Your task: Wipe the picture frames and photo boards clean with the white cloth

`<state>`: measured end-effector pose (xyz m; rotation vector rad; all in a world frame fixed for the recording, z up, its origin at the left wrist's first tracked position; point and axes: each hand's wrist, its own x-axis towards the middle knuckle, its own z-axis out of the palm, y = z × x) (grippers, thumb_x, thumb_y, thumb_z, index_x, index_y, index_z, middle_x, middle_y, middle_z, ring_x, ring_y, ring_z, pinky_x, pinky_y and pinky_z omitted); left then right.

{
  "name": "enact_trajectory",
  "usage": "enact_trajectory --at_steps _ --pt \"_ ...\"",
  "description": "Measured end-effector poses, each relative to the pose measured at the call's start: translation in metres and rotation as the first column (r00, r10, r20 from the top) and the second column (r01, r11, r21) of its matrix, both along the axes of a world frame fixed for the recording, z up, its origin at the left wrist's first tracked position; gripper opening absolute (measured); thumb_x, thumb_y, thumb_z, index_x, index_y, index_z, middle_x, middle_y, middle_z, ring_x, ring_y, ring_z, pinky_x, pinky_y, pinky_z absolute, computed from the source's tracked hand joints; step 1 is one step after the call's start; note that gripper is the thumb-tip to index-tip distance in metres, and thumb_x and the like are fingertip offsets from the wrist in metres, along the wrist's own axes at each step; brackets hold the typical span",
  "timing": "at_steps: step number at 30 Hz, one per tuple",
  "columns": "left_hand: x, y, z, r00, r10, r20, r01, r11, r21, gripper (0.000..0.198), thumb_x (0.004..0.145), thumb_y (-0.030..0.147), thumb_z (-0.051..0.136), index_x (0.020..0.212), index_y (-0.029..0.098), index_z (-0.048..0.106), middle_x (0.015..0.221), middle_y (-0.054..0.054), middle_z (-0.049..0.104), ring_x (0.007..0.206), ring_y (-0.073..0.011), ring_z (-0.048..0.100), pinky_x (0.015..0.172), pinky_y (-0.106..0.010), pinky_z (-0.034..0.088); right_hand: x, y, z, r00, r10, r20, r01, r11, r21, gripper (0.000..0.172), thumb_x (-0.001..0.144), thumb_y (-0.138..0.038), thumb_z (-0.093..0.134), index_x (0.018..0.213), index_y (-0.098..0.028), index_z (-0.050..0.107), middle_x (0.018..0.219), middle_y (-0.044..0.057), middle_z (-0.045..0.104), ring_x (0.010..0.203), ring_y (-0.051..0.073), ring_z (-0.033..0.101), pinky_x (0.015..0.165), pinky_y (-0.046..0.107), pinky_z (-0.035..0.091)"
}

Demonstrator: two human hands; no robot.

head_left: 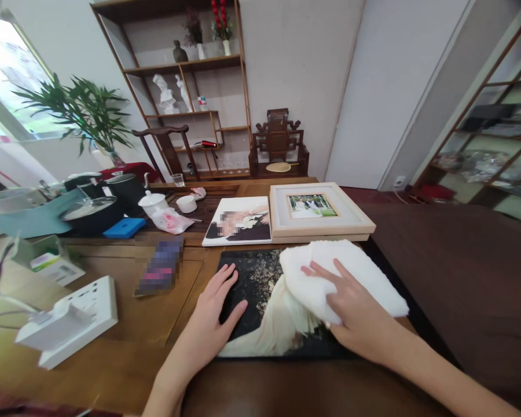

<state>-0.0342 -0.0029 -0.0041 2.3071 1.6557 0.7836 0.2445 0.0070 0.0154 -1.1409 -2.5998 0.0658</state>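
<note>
A dark photo print [260, 301] with a white dress on it lies flat on the wooden table [113, 370] in front of me. My left hand [215, 315] rests open on its left edge, fingers flat and together. My right hand [351, 307] presses a folded white cloth [342, 278] onto the print's right part, fingers spread over the cloth.
Behind the print lie a second photo print [238, 221] and a framed photo [319, 211] in a pale wooden frame. A white power strip [69, 321] sits at the left, with pots, a blue sponge [124, 227], cups and a plant beyond. Shelves and a chair stand at the back.
</note>
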Motion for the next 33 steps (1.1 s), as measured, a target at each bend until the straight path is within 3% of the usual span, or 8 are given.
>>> enact_trajectory --at_steps 3,8,11,14,17,21,29,33 --pt "-0.001 0.0 -0.002 1.0 -0.01 -0.011 0.01 1.0 0.008 0.045 0.085 0.034 0.046 0.128 0.022 0.041 0.141 -0.01 0.037 0.133 -0.0254 0.028 0.105 -0.048 0.031 0.002 -0.037 -0.004 0.994 0.102 -0.034 -0.1 0.994 0.036 0.029 0.049 -0.006 0.044 0.065 -0.019 0.065 0.137 0.009 0.04 0.129 0.032 0.029 0.109 0.055 0.008" --pt "-0.002 -0.001 -0.004 0.998 -0.028 -0.048 0.027 1.0 -0.012 0.047 0.086 0.034 0.044 0.131 0.022 0.037 0.142 -0.011 0.034 0.134 -0.0253 0.026 0.104 -0.05 0.03 0.01 -0.063 0.0 0.976 0.189 -0.104 -0.182 0.98 0.08 0.056 0.054 -0.002 0.042 0.1 -0.023 0.066 0.127 -0.001 0.053 0.125 0.021 0.038 0.113 0.037 0.009" --pt "-0.002 -0.001 -0.005 0.998 -0.032 -0.047 0.032 0.999 -0.008 0.047 0.086 0.035 0.044 0.131 0.022 0.037 0.142 -0.011 0.035 0.133 -0.0255 0.026 0.103 -0.051 0.031 0.014 -0.047 0.006 0.994 0.086 -0.073 -0.091 0.994 -0.068 0.041 0.056 -0.008 0.047 0.089 -0.02 0.067 0.136 0.002 0.044 0.131 0.027 0.027 0.11 0.046 0.019" --pt "-0.003 -0.001 -0.005 0.999 -0.036 -0.039 0.037 0.999 0.01 0.046 0.086 0.036 0.045 0.13 0.023 0.039 0.141 -0.01 0.036 0.133 -0.0254 0.028 0.104 -0.05 0.031 0.012 -0.014 0.006 0.997 -0.012 -0.07 0.006 0.997 -0.083 0.027 0.064 -0.011 0.048 0.083 -0.017 0.066 0.134 0.008 0.046 0.128 0.028 0.033 0.109 0.049 0.017" --pt "-0.003 -0.002 -0.005 0.999 -0.035 -0.031 0.035 0.999 0.002 0.046 0.086 0.037 0.045 0.129 0.022 0.04 0.141 -0.01 0.036 0.133 -0.0247 0.028 0.104 -0.049 0.03 0.005 0.02 0.003 0.996 -0.066 -0.058 0.064 0.998 -0.023 0.03 0.067 -0.012 0.047 0.092 -0.015 0.064 0.129 0.013 0.051 0.123 0.029 0.041 0.108 0.051 0.016" --pt "-0.002 -0.002 -0.006 1.0 -0.013 -0.012 0.013 1.0 -0.021 0.046 0.086 0.039 0.044 0.129 0.022 0.04 0.142 -0.01 0.035 0.133 -0.024 0.027 0.105 -0.048 0.03 -0.004 0.031 0.002 0.996 -0.083 0.011 0.083 0.997 0.003 0.037 0.061 -0.009 0.045 0.092 -0.015 0.065 0.132 0.013 0.047 0.128 0.03 0.032 0.104 0.056 0.018" --pt "-0.003 -0.002 -0.009 0.999 0.02 0.027 -0.019 0.999 -0.043 0.043 0.086 0.041 0.044 0.124 0.022 0.045 0.141 -0.009 0.037 0.132 -0.0236 0.029 0.106 -0.047 0.029 -0.011 -0.06 0.001 0.99 0.128 0.064 -0.121 0.987 -0.106 0.034 0.051 -0.01 0.048 0.078 -0.015 0.067 0.143 0.013 0.03 0.133 0.035 0.016 0.105 0.06 0.003" --pt "-0.004 -0.002 -0.009 0.999 0.009 0.032 -0.008 0.999 -0.031 0.039 0.087 0.039 0.042 0.121 0.021 0.047 0.14 -0.009 0.038 0.132 -0.023 0.03 0.106 -0.047 0.028 -0.005 -0.073 0.004 0.983 0.18 0.023 -0.176 0.978 -0.115 0.039 0.051 -0.008 0.047 0.085 -0.016 0.066 0.142 0.011 0.034 0.132 0.032 0.022 0.107 0.056 0.008"
